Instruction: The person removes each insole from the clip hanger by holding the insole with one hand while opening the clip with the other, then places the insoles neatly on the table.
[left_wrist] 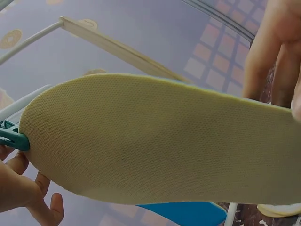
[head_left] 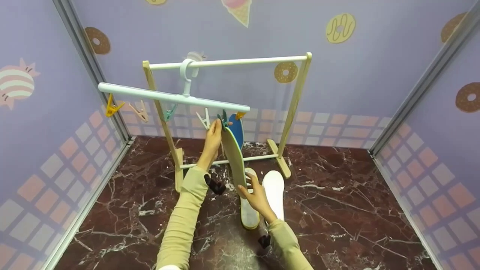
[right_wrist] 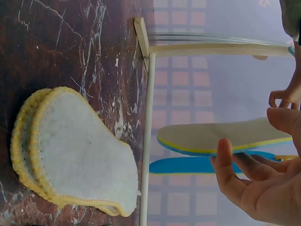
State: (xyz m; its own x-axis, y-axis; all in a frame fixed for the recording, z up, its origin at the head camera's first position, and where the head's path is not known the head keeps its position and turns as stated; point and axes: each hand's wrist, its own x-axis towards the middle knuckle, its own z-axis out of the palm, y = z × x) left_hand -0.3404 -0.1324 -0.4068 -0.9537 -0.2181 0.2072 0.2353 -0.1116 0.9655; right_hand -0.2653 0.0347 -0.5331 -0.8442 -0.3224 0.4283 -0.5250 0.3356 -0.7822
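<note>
A tan-faced insole (head_left: 233,155) with a yellow and blue edge hangs below the right part of a white clip hanger (head_left: 176,98). At its top end is a dark green clothespin (left_wrist: 15,138), which my left hand (head_left: 212,142) pinches. Lower down, my right hand (head_left: 258,197) holds the insole by its edge, thumb on the tan face and fingers on the blue side (right_wrist: 277,181). Behind it, a blue insole (head_left: 236,129) hangs from an orange clothespin (head_left: 240,115) at the hanger's right end.
The hanger hooks over the top rail (head_left: 247,62) of a wooden rack. Yellow, pink, teal and white clothespins (head_left: 204,119) hang along its left and middle. On the marbled surface lie yellow-trimmed grey insoles (right_wrist: 87,146) and a white insole (head_left: 274,191). Patterned walls (head_left: 375,56) stand around.
</note>
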